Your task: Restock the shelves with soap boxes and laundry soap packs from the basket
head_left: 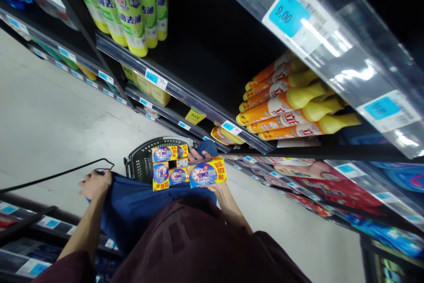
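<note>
My right hand (198,155) grips a yellow and blue OMO box (208,173), its fingers showing past the far edge and the palm largely hidden behind the box. Just left of it, several similar OMO boxes (164,154) sit in a dark perforated shopping basket (140,158) on the floor. One of these boxes (160,176) stands with its lettering turned sideways. By my blue-clothed left knee is my left hand (96,184), fingers loosely apart with no object visible in it. A thin black rod or cord (59,175) runs close past that hand.
Shelves rise on the right, with green-yellow bottles (129,13) and orange bottles (281,108) lying on their sides. A shelf edge with a price tag (298,13) juts close overhead. AXE packs (195,116) sit lower down. Pale floor (66,111) extends left; another shelf (39,230) is at bottom left.
</note>
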`<control>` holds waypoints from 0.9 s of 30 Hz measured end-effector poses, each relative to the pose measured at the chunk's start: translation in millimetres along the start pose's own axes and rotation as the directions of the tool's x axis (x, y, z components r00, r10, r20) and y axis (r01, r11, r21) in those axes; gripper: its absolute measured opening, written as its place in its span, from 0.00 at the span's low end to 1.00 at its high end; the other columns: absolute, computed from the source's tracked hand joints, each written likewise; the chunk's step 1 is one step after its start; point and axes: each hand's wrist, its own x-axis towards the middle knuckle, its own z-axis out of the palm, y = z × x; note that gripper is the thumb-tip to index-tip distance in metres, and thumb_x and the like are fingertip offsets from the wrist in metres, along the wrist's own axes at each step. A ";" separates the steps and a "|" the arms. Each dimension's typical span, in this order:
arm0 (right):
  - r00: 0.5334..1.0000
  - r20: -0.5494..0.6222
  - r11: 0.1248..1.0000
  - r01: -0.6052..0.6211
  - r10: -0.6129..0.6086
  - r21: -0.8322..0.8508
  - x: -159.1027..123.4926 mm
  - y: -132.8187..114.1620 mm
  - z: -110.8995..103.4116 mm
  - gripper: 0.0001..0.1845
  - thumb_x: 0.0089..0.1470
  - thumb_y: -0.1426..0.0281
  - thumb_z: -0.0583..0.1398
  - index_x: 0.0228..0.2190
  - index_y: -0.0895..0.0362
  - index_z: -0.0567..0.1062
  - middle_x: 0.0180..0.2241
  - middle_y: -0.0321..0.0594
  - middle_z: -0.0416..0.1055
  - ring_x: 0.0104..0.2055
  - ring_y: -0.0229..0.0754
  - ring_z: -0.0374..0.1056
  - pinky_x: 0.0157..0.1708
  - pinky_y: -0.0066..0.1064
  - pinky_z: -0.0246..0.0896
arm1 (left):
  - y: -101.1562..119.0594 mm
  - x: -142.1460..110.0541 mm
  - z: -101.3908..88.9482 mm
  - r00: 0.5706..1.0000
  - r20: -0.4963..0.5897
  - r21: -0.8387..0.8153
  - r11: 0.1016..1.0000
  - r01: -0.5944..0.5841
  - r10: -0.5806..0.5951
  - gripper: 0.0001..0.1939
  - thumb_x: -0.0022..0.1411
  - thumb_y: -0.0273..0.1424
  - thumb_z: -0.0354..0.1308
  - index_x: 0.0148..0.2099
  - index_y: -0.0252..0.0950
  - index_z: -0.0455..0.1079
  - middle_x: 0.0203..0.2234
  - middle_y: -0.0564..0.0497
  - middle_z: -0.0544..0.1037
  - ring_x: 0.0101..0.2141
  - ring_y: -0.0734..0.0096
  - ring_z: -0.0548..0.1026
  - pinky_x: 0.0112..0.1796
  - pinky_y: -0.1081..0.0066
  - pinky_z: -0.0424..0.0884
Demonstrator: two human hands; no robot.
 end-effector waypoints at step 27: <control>0.985 0.061 0.987 -0.158 0.160 -0.041 5.4 20.8 -26.1 0.39 0.26 0.59 0.78 0.44 0.46 0.74 0.54 0.45 0.75 0.61 0.57 0.67 0.53 0.50 0.70 | -6.0 7.5 7.3 1.000 0.002 -0.005 1.000 -0.006 0.006 0.36 0.59 0.48 0.48 0.60 0.26 0.66 0.57 0.26 0.69 0.57 0.33 0.63 0.51 0.41 0.63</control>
